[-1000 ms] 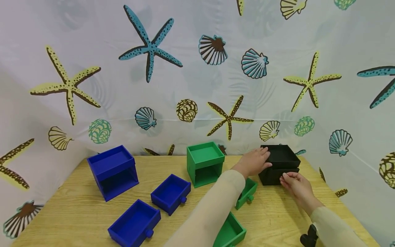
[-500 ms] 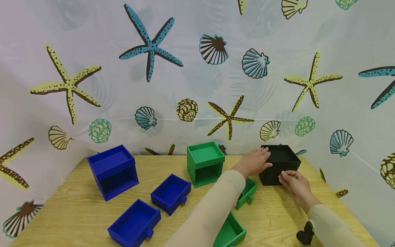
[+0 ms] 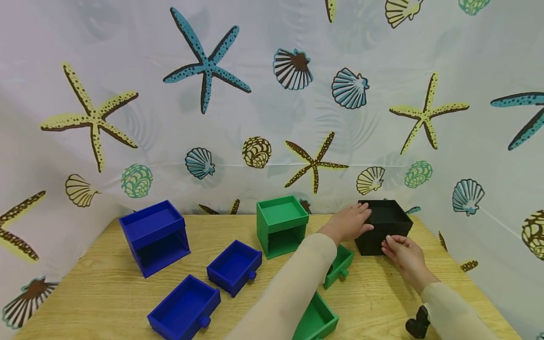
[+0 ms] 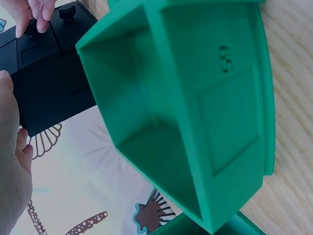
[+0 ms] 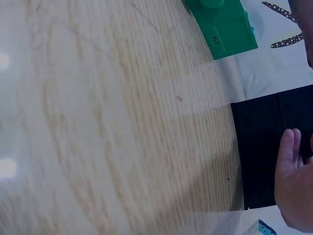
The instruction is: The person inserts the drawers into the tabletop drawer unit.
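A small black drawer cabinet (image 3: 390, 216) with a tray-like top stands at the back right of the table. My left hand (image 3: 346, 223) holds its upper left corner, fingers over the top rim and thumb at the front. Low on the cabinet's front, my right hand (image 3: 405, 259) pinches a knob that its fingers mostly cover. Another black knob (image 4: 67, 12) shows uncovered beside those fingers in the left wrist view. The drawer fronts look flush with the cabinet. In the right wrist view, the right hand's straighter fingers (image 5: 287, 147) lie against the black front.
Left of the black cabinet stands a green cabinet (image 3: 269, 219) with an open front. Two green drawers (image 3: 340, 267) lie partly behind my left sleeve. A blue cabinet (image 3: 155, 222) and two blue drawers (image 3: 235, 265) occupy the left side. A patterned cloth (image 3: 238, 118) hangs behind.
The gap beneath the black cabinet's top has closed as the drawer front slid inward. My right hand has shifted slightly left and forward with it. My left hand has stayed put.
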Tool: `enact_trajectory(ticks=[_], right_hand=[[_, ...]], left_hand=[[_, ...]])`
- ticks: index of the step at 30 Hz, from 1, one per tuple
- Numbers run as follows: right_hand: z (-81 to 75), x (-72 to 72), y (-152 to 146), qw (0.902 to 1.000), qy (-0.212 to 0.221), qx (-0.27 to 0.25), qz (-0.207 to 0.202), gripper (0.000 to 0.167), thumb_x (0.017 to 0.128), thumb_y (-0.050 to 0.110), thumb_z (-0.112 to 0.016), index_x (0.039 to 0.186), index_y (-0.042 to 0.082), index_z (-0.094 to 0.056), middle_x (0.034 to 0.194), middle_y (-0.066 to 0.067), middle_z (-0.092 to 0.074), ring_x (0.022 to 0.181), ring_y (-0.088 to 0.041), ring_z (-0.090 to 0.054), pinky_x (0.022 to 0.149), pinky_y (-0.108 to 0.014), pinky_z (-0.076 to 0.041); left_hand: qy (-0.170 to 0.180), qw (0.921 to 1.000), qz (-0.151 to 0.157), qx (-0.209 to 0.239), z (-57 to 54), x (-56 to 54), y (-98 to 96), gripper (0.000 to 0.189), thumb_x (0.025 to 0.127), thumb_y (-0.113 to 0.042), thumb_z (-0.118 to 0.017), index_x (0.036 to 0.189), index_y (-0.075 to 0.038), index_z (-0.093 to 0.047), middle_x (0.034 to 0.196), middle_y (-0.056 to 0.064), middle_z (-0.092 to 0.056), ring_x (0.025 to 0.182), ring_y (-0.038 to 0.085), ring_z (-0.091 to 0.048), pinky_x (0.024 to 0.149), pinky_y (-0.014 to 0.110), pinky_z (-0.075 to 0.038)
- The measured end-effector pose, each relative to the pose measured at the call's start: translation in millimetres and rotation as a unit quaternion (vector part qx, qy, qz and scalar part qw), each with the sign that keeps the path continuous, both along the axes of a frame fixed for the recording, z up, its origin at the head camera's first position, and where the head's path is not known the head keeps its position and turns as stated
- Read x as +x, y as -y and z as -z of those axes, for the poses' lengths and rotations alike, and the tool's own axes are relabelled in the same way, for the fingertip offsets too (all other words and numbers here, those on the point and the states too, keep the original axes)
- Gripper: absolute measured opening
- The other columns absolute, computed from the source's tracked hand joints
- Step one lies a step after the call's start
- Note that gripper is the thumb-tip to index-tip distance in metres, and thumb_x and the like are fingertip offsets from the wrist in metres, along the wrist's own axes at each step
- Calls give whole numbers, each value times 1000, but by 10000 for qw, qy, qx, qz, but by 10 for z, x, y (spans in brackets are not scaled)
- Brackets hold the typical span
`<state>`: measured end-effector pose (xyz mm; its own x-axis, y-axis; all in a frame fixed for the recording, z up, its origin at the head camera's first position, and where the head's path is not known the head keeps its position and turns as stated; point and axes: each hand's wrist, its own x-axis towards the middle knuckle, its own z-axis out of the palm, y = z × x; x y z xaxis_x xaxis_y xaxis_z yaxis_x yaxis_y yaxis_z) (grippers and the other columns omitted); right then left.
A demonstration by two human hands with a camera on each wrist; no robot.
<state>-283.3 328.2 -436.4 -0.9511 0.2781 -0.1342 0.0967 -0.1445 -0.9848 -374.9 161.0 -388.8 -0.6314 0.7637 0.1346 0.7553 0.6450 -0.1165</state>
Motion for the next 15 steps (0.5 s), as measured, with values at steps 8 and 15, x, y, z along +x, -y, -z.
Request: enact_trajectory(ticks=[8, 15], right_hand=[[-38, 61, 103, 9999, 96, 51, -16, 30, 103, 24, -49, 124, 3, -44, 112, -6, -52, 95, -8, -62, 93, -25, -49], [-59, 151, 110, 9993, 272, 173, -205, 68, 103, 32, -45, 150, -8, -15, 144, -23, -32, 108, -10, -55, 103, -28, -40]], left_hand=[[259, 9996, 47, 106, -25, -22, 104, 61, 103, -48, -34, 155, -16, -29, 158, 0, -24, 144, 15, -23, 115, 24, -17], [384, 9987, 276, 198, -122, 33, 225, 60, 103, -47, -35, 154, -14, -31, 157, 1, -27, 144, 16, -24, 115, 23, -17]])
